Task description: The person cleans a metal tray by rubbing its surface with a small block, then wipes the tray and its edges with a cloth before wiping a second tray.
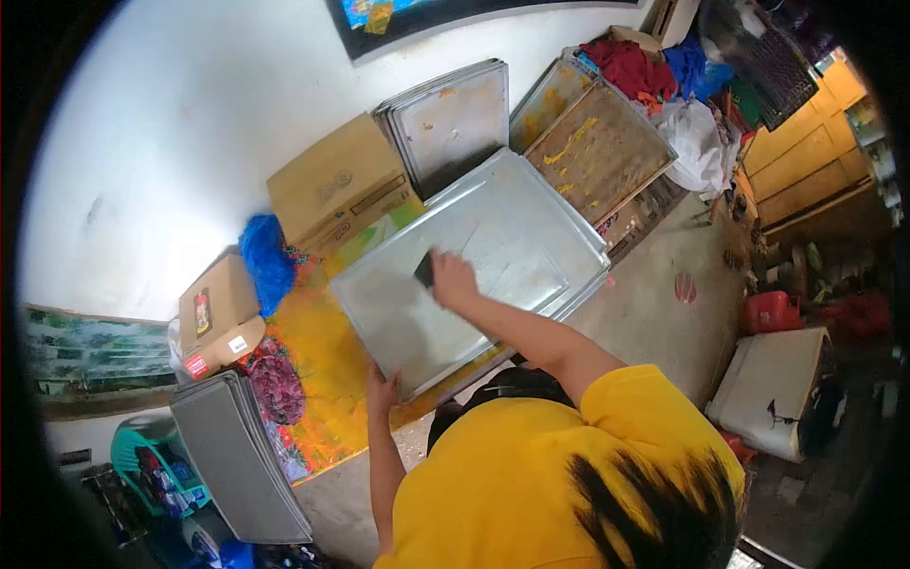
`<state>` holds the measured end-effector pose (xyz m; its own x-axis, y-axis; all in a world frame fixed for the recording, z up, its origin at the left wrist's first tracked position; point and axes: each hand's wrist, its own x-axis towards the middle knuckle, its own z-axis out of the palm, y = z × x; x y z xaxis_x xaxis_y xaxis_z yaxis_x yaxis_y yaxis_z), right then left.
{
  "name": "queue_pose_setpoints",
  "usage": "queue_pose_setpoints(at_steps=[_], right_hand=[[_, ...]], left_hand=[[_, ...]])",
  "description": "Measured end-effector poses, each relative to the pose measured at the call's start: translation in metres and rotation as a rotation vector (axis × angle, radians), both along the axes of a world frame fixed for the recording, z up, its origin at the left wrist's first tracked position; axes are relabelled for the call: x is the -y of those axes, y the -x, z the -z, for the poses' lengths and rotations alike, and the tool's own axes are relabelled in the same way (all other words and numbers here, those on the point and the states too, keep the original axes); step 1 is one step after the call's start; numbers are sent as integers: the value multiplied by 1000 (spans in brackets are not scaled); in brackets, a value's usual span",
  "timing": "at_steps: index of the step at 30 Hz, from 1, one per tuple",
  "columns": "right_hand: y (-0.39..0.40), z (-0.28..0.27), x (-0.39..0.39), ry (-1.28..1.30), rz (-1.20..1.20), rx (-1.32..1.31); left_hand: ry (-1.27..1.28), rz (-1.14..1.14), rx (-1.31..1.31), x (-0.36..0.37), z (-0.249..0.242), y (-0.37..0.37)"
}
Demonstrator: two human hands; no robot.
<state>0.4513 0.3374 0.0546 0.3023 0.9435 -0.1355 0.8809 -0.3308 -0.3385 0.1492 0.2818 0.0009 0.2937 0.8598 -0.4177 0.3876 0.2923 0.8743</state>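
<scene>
While I watched the head feed from my station, the top silver-grey tray (512, 209) filled mid-view; I took its middle as the dial's centre, twelve toward the top of the view. It lay flat, more rims showing beneath its right-hand edge, over a yellow flowered cloth (322, 332) at eight o'clock.

Right hand (453, 277): just off centre, arm in from four o'clock. Fingers closed on a small dark pad (425, 269), held against the tray's face on the nine o'clock side. Exact kind of pad not clear to me.

Left hand (382, 389): at seven o'clock, touching the tray's near edge. Could not tell whether its fingers were wrapped under the rim or merely pressed there.

Surroundings: large cardboard box (322, 180) at ten, near the tray's far edge. Upright stack of trays (455, 119) at twelve, leaning by the wall. Brown stained board (602, 147) between one and two; white plastic bag (695, 147) at two, just beyond it. Blue bundle (261, 266) at nine, smaller carton (232, 294) farther out. Grey stacked panels (237, 455) stood between seven and eight. Pale chest (768, 389) near four, well apart.
</scene>
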Motion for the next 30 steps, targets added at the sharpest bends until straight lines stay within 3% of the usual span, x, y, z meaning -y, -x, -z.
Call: queue_pose_setpoints(at_steps=[1, 3, 6, 7, 8, 10, 12, 15, 17, 21, 24, 26, 28, 29, 30], right_hand=[[28, 9, 20, -186, -128, 76], [37, -6, 23, -37, -96, -39], [-24, -8, 11, 37, 383, 74], [-41, -14, 15, 69, 559, 68], [-40, -10, 25, 45, 590, 94], [-32, -8, 37, -4, 657, 152], [22, -7, 44, 114, 466, 81], [95, -16, 71, -9, 98, -36], [81, -9, 70, 49, 162, 11], [-45, 4, 81, 62, 701, 232], [-34, -14, 95, 121, 665, 205], [32, -10, 90, 113, 416, 197], [96, -17, 88, 111, 191, -54], [112, -17, 97, -10, 92, -33], [105, -16, 94, 48, 168, -14]], left_hand=[[43, 7, 23, -2, -13, -4], [98, 36, 181, -4, -30, -5], [-301, 249, 199, -16, 54, 23], [-102, 215, 204, -14, 38, 26], [94, 181, 205, -11, 3, 18], [298, 182, 192, -19, -12, 21], [326, 247, 183, -22, 2, 22], [414, 265, 149, -22, -15, 20], [375, 224, 190, -21, -17, 16], [169, 246, 263, -20, 35, 24], [244, 195, 252, -20, 11, 20], [230, 229, 288, -24, 41, 30], [254, 234, 315, -24, 50, 26], [308, 203, 302, -22, 34, 23], [362, 171, 285, -22, 19, 23]])
